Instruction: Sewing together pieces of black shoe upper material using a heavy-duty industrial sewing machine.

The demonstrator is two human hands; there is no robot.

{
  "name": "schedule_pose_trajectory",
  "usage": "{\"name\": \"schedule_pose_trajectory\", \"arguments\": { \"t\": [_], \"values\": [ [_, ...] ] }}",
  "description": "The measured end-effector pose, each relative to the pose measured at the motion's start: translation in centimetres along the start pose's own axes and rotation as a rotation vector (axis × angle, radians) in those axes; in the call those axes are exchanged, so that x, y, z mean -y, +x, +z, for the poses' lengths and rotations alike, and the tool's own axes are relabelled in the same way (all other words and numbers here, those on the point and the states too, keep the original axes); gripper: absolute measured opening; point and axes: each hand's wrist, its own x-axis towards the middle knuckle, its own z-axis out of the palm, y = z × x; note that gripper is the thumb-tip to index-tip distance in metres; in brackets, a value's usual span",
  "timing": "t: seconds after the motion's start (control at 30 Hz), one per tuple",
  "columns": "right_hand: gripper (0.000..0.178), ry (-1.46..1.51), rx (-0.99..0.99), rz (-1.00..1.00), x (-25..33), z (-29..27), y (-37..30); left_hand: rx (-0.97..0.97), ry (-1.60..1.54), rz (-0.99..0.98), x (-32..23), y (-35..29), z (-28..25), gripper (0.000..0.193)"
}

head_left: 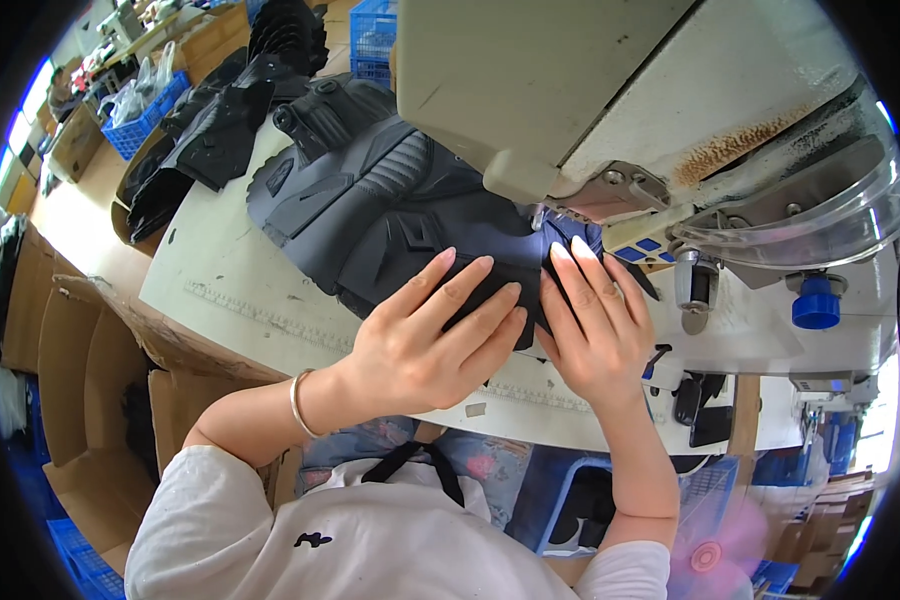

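Head view: two bare hands lie flat on a black padded piece point(390, 215) on a pale desk point(220, 270). The left hand point(420, 345) presses down on the near edge of the piece, its fingers point(470, 295) straight and spread a little, holding nothing inside them. The right hand point(595, 330) lies just beside it, also flat, with its fingers point(580, 265) close together and the tips up by the needle part of a big cream sewing machine point(570, 90). The black piece runs from under the fingers away to the far left, and a bright light shines on it right at the fingertips.

Just past the right fingertips there is a small pale tag with blue squares point(642, 240) on the machine. Farther right of the fingers sits a blue knob point(816, 305). A silver bracelet point(300, 403) is on the left wrist.

Far beyond the left fingers lies a pile of more black pieces point(230, 120). A blue basket point(145, 115) stands past that pile, and another blue basket point(375, 35) sits at the top. Brown cardboard boxes point(90, 380) stand open to the left of the left arm, below the desk.
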Motion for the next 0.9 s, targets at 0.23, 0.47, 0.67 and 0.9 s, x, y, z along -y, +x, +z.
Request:
{"name": "schedule_pose_trajectory", "arguments": {
  "t": [0.23,0.47,0.67,0.9],
  "values": [
    [0.02,-0.008,-0.087,0.02,0.6,1.0,-0.9,0.01,-0.118,0.036,2.3,0.1,0.0,0.024],
    [0.015,0.08,-0.106,0.063,1.8,0.6,-1.7,0.016,-0.4,-0.275,1.9,1.0,-1.1,0.025],
    [0.01,0.136,-0.035,0.081,1.0,0.5,-1.5,0.034,-0.434,-0.312,1.9,2.0,-1.8,0.022],
    [0.011,0.115,-0.005,0.045,0.5,0.4,-1.6,0.053,-0.491,-0.429,2.8,2.8,-2.5,0.019]
  ]
}}
